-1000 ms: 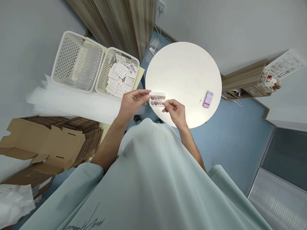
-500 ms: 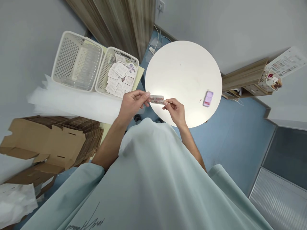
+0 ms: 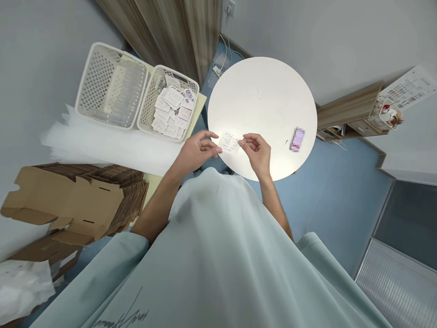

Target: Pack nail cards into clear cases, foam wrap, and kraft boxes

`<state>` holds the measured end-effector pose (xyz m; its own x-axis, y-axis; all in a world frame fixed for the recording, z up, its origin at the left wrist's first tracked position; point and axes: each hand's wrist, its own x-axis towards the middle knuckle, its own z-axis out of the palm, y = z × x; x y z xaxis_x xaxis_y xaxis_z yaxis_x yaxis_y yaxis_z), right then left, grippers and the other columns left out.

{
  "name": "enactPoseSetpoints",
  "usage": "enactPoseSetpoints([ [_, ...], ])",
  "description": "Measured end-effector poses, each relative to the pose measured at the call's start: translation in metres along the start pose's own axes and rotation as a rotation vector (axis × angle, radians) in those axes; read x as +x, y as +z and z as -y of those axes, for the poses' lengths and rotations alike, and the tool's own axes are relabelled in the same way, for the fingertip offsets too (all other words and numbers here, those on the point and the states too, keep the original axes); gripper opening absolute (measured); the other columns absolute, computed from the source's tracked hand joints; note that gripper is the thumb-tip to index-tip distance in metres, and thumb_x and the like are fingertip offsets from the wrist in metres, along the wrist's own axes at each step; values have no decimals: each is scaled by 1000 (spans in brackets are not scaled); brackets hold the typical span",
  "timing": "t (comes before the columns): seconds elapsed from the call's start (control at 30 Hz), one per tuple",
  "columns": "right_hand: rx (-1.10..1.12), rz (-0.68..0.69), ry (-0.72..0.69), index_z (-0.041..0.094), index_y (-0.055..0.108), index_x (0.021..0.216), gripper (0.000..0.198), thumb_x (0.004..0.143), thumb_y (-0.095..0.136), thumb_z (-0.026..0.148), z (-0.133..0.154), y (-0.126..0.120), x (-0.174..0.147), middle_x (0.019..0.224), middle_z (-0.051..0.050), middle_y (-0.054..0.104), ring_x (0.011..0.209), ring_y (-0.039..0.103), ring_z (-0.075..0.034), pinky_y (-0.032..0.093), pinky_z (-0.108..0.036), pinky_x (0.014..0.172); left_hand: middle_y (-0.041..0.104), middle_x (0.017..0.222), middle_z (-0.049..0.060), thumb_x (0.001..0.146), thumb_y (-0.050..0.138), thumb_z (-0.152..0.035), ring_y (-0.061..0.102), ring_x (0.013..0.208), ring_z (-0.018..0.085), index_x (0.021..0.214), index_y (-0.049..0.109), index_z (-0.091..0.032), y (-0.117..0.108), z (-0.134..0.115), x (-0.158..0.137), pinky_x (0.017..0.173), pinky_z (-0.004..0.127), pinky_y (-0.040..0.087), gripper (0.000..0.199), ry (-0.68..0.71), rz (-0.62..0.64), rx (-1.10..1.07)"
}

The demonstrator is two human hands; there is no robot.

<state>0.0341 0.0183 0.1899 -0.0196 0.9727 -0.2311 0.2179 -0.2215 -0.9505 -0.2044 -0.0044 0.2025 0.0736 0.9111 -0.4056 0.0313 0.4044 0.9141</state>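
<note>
A small white card [image 3: 230, 142] with dark printed lines is held between both hands, over the near left edge of the round table. My right hand [image 3: 257, 152] pinches the card's right edge between thumb and fingertips. At the left edge, the thumb of my left hand [image 3: 198, 151] touches the lower corner, with the index finger near the upper one; the other fingers are curled.
To the left, a white basket [image 3: 145, 107] holds many similar cards, beside another basket [image 3: 80, 89] with clear plastic pieces. Flattened cardboard boxes [image 3: 68, 196] and white sheeting [image 3: 112, 146] lie nearer. A blurred purple item [image 3: 297, 139] rests on the round white table [image 3: 262, 91].
The card, tilted and showing a reddish pattern earlier, now shows its white printed face. Both hands have shifted slightly right, and the left fingers have spread from their tight pinch.
</note>
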Motion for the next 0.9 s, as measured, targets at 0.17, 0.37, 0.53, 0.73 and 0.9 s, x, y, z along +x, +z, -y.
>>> enactPoseSetpoints([
  [0.17, 10, 23, -41, 28, 83, 109, 46, 92, 86, 71, 4, -3, -3, 109, -6, 83, 106, 79, -25, 67, -45, 103, 87, 97, 9, 76, 100, -64, 81, 83, 27, 99, 80, -23, 6, 6, -5, 90, 47, 70, 51, 10, -6, 11],
  [0.37, 25, 20, -80, 28, 81, 103, 44, 93, 86, 71, 7, -2, -9, 106, -5, 82, 105, 79, -25, 67, -46, 103, 87, 99, 10, 78, 98, -69, 80, 83, 26, 95, 80, -24, 8, 7, -13, 86, 46, 70, 51, 15, -31, 7],
  [0.53, -51, -4, -91, 28, 78, 101, 48, 95, 82, 76, 7, -2, -11, 105, -5, 81, 104, 77, -24, 67, -42, 98, 88, 103, 11, 80, 97, -70, 82, 86, 27, 98, 80, -23, 9, 10, -9, 85, 44, 70, 53, 13, -51, 7],
  [0.73, -12, 46, -63, 29, 77, 104, 47, 97, 81, 75, 8, -4, -19, 101, -2, 78, 89, 77, -19, 67, -37, 87, 88, 113, 13, 95, 79, -79, 84, 96, 27, 105, 83, -23, 15, 10, -7, 86, 41, 69, 57, 58, -146, -36],
  [0.9, 103, 83, -10, 28, 82, 102, 49, 86, 92, 74, 5, -3, -28, 103, -3, 83, 99, 83, -24, 69, -43, 101, 87, 108, 11, 88, 87, -77, 83, 101, 29, 114, 85, -22, 16, 5, -1, 91, 42, 70, 61, 43, -178, -100],
])
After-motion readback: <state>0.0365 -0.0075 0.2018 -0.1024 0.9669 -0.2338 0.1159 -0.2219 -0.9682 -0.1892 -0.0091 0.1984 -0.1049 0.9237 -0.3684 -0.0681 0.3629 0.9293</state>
